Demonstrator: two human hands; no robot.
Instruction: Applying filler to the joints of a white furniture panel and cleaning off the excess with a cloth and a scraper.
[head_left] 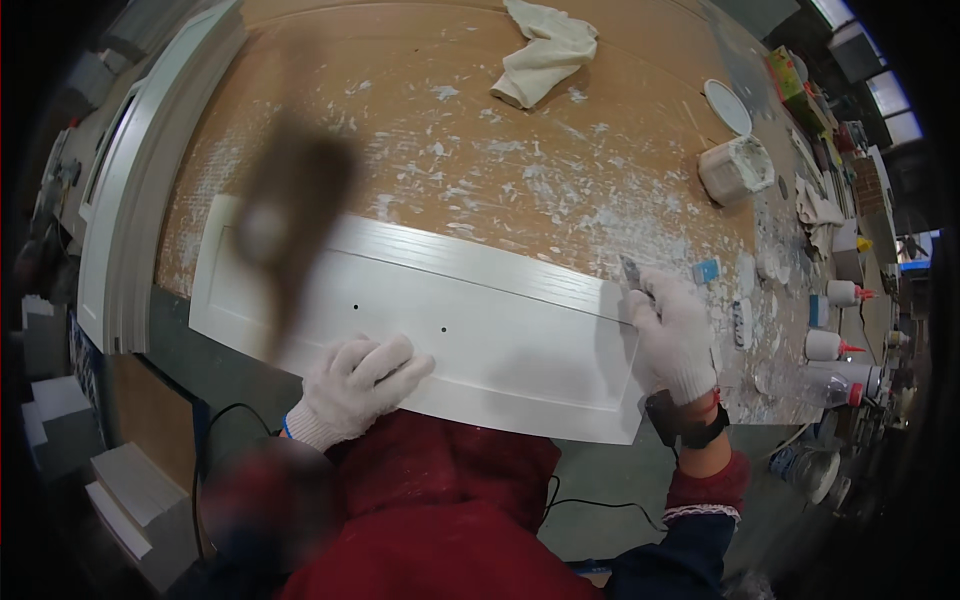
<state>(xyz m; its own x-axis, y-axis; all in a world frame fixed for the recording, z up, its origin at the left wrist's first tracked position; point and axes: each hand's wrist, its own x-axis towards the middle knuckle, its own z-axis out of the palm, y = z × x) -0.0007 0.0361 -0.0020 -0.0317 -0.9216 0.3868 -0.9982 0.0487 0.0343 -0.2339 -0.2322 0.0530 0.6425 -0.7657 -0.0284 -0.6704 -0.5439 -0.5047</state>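
A white panel [500, 325] with a recessed middle, a grooved frame and two small dark holes lies slanted across the bench's near edge. My left hand [365, 385], in a white knit glove, rests on the panel's near edge with its fingers loosely bent over the face. At the panel's right end, my gloved right hand [675, 325] is closed round a small putty knife [630, 271]. Only the tool's grey end shows above the thumb; the rest is hidden by the glove. A blurred brown shape [300, 190] covers part of the panel's left side.
Dried white smears mark the brown bench top [400, 110]. A white cloth [545, 55] lies at the back, with an open putty tub [735, 170] and round lid [728, 107] farther right. Glue bottles [825, 346] stand along the right. More panels [165, 170] are stacked at left.
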